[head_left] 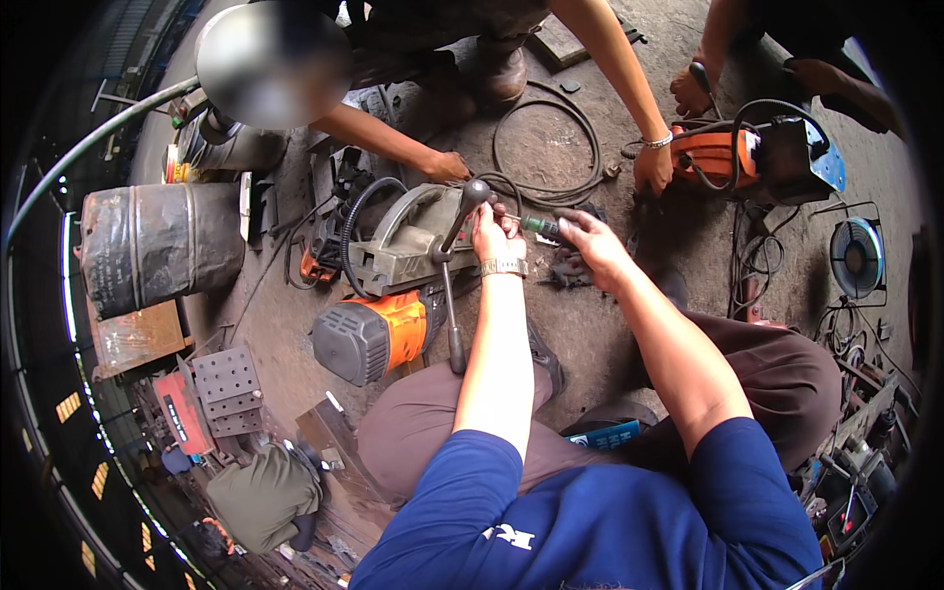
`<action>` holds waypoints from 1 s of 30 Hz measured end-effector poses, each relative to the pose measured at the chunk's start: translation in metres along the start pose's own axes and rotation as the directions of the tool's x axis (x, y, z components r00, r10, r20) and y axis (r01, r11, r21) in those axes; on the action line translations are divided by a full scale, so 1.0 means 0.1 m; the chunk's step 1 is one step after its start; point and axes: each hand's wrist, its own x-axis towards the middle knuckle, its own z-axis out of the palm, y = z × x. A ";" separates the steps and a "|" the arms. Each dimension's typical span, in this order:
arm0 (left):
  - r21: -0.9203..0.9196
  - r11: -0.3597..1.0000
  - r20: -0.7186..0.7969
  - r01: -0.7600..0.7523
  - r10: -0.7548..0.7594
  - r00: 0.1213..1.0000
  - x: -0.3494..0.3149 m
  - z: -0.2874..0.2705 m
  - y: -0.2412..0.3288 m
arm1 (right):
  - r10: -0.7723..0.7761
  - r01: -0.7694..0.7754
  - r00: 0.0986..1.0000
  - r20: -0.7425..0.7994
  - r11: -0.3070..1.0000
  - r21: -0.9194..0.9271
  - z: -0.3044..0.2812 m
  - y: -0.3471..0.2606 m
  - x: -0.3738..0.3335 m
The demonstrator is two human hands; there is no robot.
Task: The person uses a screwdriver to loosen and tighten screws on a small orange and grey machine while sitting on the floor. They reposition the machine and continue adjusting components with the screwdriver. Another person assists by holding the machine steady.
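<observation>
Screwdriver (540, 227) with green handle lay at twelve o'clock from the knees, pinched by the right hand (588, 239), while the left hand (492, 234) closed on the drill's lever (454, 236); its tip could slip, because the grip looked light.

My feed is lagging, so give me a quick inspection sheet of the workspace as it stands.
Surface: dirty concrete floor.
Job's things: grey-and-orange magnetic drill lying down; green-handled screwdriver.
Clutter: perforated metal plates, dark drum.
Grips: left hand by the drill's feed handle; right hand closed on the screwdriver.
Cables: coiled black cable.
Surroundings: co-workers' hands at an orange machine; fan.
</observation>
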 end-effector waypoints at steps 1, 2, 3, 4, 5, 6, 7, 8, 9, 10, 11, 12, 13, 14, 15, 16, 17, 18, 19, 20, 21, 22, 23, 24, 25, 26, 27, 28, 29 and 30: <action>-0.014 1.000 -0.034 -0.017 0.016 0.999 0.01 0.03 -0.01 | -0.178 0.191 0.979 0.095 0.969 -0.156 -0.14 0.06 0.03; -0.026 0.999 -0.066 -0.033 0.031 0.997 0.03 0.05 -0.01 | -0.184 0.195 0.980 0.076 0.966 -0.172 -0.16 0.19 0.09; 0.010 1.000 -0.064 -0.007 0.008 0.998 0.03 0.10 -0.04 | -0.200 0.205 0.979 0.050 0.962 -0.181 -0.16 0.19 0.13; 0.049 0.999 -0.059 0.020 -0.017 0.998 -0.01 0.11 -0.06 | -0.217 0.217 0.976 0.021 0.958 -0.190 -0.19 0.18 0.16; 0.089 0.995 -0.053 0.048 -0.044 0.998 -0.05 0.13 -0.08 | -0.099 0.072 0.989 -0.112 0.973 -0.221 -0.19 0.19 0.19; 0.138 0.988 -0.079 0.071 -0.060 0.995 -0.06 0.09 -0.08 | 0.143 -0.153 0.976 -0.166 0.987 -0.053 -0.05 0.04 0.10; 0.180 0.975 -0.060 0.130 -0.121 0.991 -0.07 0.14 -0.14 | 0.227 -0.251 0.933 -0.281 0.967 -0.052 -0.09 0.04 0.18; 0.096 0.986 0.032 0.135 -0.138 0.990 0.10 -0.18 0.01 | 0.244 -0.282 0.934 -0.263 0.952 -0.121 0.11 -0.02 0.17; 0.129 0.980 -0.003 0.148 -0.149 0.989 -0.02 0.07 -0.16 | 0.244 -0.316 0.917 -0.317 0.927 -0.201 -0.12 0.01 0.24; 0.083 0.992 -0.056 0.096 -0.092 0.994 0.10 -0.08 -0.08 | 0.056 -0.165 0.954 -0.295 0.918 -0.361 0.05 -0.03 0.16; 0.030 0.995 -0.021 0.099 -0.098 0.995 0.22 -0.27 0.02 | -0.047 -0.011 0.979 -0.200 0.960 -0.281 0.19 -0.06 0.10; 0.040 0.992 -0.029 0.118 -0.117 0.993 0.07 0.09 -0.18 | -0.314 0.179 0.913 -0.260 0.882 -0.436 -0.18 0.25 0.41; 0.094 0.984 -0.014 0.153 -0.152 0.988 0.05 0.03 -0.09 | -0.456 0.298 0.871 -0.182 0.786 -0.542 -0.13 0.30 0.36; 0.113 0.983 -0.091 0.142 -0.132 0.987 -0.11 0.28 -0.08 | -0.589 0.400 0.801 -0.110 0.662 -0.634 -0.21 0.25 0.33; 0.145 0.975 -0.128 0.169 -0.151 0.980 -0.15 0.31 0.02 | -0.536 0.372 0.838 -0.102 0.697 -0.613 -0.16 0.17 0.33; 0.183 0.962 -0.183 0.203 -0.169 0.968 -0.21 0.26 0.11 | -0.466 0.328 0.880 -0.095 0.739 -0.588 -0.12 0.14 0.34; 0.292 0.927 -0.281 0.236 -0.152 0.947 -0.40 0.38 0.12 | -0.382 0.264 0.918 -0.104 0.786 -0.559 -0.14 0.16 0.37; 0.386 0.881 -0.386 0.273 -0.114 0.915 -0.60 0.49 0.15 | -0.353 0.242 0.928 -0.119 0.813 -0.530 -0.14 0.14 0.40; 0.543 0.823 -0.308 0.170 0.007 0.951 -0.65 0.37 0.23 | -0.326 0.227 0.938 -0.117 0.834 -0.503 -0.07 0.12 0.41; 0.679 0.730 -0.226 0.079 0.105 0.968 -0.70 0.19 0.31 | -0.371 0.263 0.923 -0.102 0.802 -0.536 -0.01 0.11 0.37; 0.781 0.625 -0.079 -0.008 0.112 0.991 -0.87 0.19 0.33 | -0.394 0.255 0.908 -0.144 0.790 -0.558 -0.05 0.09 0.34; 0.855 0.508 0.064 -0.105 0.096 0.993 -1.08 0.25 0.40 | -0.344 0.222 0.925 -0.161 0.833 -0.506 -0.06 0.03 0.23; 0.865 0.455 0.154 -0.213 0.163 0.975 -1.18 0.38 0.41 | -0.436 0.335 0.890 -0.135 0.824 -0.458 -0.34 0.33 0.62; 0.863 0.401 0.207 -0.307 0.274 0.939 -1.25 0.26 0.58 | -0.245 0.206 0.959 -0.139 0.946 -0.249 -0.13 0.31 0.44; 0.867 0.344 0.229 -0.360 0.365 0.902 -1.36 0.37 0.70 | -0.218 0.198 0.971 -0.097 0.963 -0.185 -0.12 0.32 0.34; 0.892 0.167 0.319 -0.420 0.426 0.847 -1.41 0.39 0.91 | -0.206 0.199 0.978 -0.045 0.972 -0.123 -0.07 0.29 0.29; 0.880 0.092 0.378 -0.467 0.461 0.803 -1.41 0.40 1.09 | -0.205 0.200 0.978 -0.037 0.973 -0.117 -0.03 0.26 0.26; 0.864 0.018 0.434 -0.504 0.482 0.761 -1.44 0.44 1.23 | -0.199 0.194 0.979 -0.038 0.975 -0.112 -0.02 0.27 0.25; 0.845 -0.161 0.521 -0.510 0.466 0.715 -1.47 0.48 1.32 | -0.193 0.188 0.980 -0.043 0.976 -0.106 -0.01 0.28 0.24; 0.800 -0.331 0.600 -0.500 0.432 0.673 -1.54 0.56 1.40 | -0.235 0.220 0.970 -0.061 0.958 -0.185 -0.01 0.28 0.26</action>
